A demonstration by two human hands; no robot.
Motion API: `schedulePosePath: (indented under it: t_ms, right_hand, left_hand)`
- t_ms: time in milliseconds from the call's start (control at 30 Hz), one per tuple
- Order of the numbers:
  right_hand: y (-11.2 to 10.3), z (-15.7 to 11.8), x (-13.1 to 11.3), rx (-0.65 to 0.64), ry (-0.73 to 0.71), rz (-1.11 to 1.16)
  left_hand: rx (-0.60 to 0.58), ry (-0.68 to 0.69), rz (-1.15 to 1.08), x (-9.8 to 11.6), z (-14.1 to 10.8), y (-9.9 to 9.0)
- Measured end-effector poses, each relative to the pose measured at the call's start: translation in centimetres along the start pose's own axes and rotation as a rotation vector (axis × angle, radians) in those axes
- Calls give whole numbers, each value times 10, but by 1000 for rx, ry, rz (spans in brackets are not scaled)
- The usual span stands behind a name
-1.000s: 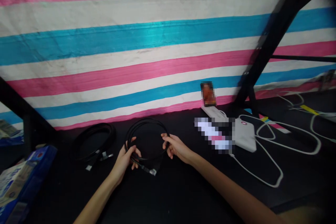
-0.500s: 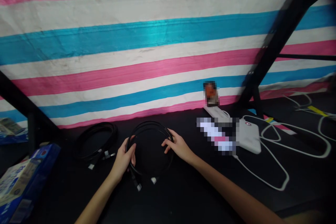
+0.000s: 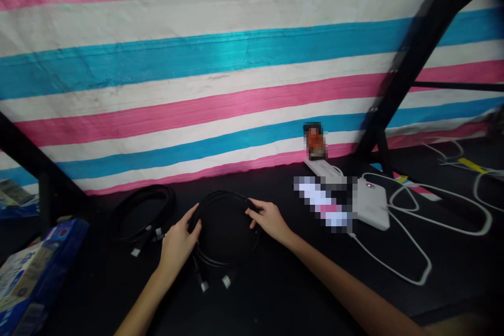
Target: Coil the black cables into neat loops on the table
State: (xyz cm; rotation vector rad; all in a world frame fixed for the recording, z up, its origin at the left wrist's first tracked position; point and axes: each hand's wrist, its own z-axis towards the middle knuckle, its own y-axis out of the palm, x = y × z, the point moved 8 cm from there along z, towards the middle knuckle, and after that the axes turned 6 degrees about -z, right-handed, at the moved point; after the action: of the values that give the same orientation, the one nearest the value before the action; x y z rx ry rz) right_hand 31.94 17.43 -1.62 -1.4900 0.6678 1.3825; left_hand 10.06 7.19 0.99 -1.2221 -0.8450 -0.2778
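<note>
A looped black cable (image 3: pixel 224 193) rests on or just above the dark table in front of me, its two light-coloured plug ends pointing towards me. My left hand (image 3: pixel 179 239) grips the left side of the loop, thumb on the inner side and fingers outside, partly hidden. On the opposite side, my right hand (image 3: pixel 270 220) pinches the coil between thumb and curled fingers. Just left of my left hand lies a second coiled black cable (image 3: pixel 170 200), with several pale connectors at its near end.
Blue-and-white packages (image 3: pixel 43 268) lie at the left. To the right are a white power bank (image 3: pixel 372 207), white cords (image 3: pixel 409 278), a pixelated lit device (image 3: pixel 325 205) and a white power strip (image 3: pixel 323 169). Black frame bars (image 3: pixel 409 84) stand before a striped sheet (image 3: pixel 197 63).
The loop has come down slightly towards the table, and its plug ends lie a little lower and further left. My left hand has shifted slightly left; both hands stay on the cable.
</note>
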Motion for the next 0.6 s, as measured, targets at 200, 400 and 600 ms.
schedulePosePath:
  t_ms: [200, 400, 600]
  right_hand:
    - [-1, 0, 2, 11, 25, 10]
    - [3, -1, -1, -11, 46, 55]
    - [7, -1, 3, -4, 53, 93]
  left_hand:
    - [36, -15, -70, -8, 4, -1]
    - [16, -50, -417, -9, 7, 7]
    - [-46, -120, -659, -11, 2, 22]
